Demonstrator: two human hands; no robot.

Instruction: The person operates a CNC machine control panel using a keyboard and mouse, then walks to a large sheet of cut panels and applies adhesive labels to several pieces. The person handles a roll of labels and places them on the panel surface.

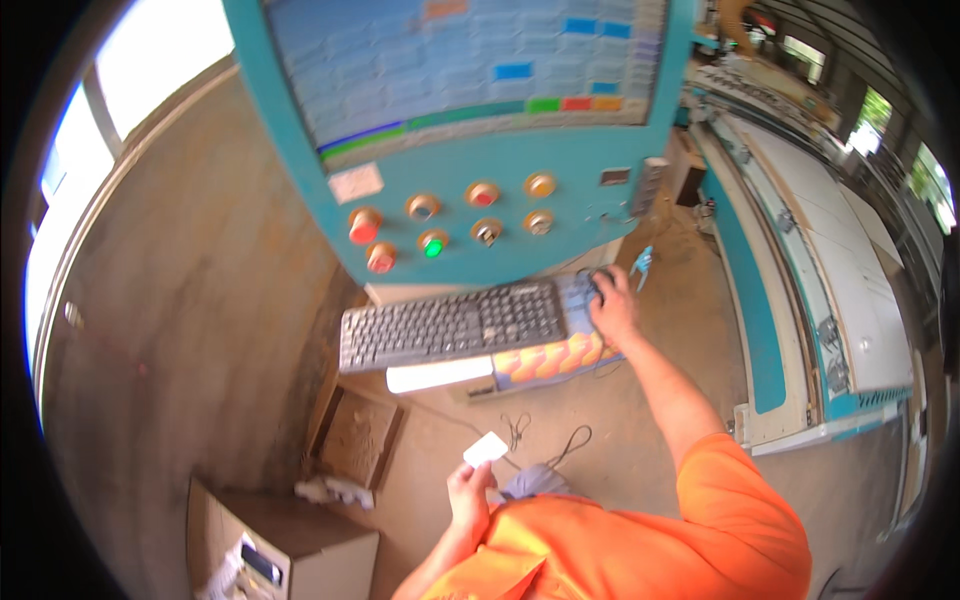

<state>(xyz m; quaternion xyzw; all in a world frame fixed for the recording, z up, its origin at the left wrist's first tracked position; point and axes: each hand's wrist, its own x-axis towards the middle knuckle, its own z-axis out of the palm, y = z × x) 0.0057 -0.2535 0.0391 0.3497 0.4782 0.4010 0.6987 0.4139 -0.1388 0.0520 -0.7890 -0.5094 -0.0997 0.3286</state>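
My right hand rests over a dark computer mouse on a patterned mouse pad, its fingers curled round it. Left of the mouse lies a black keyboard on a narrow shelf below a teal control panel. Low in front of my body, my left hand pinches a small white card between thumb and fingers. Above the panel's buttons, a large screen shows a grid of cells, a few of them blue.
Round push buttons and a lit green one sit on the panel. A long machine bed with white sheets runs along the right. At lower left stands an open box. Black cable loops lie on the floor.
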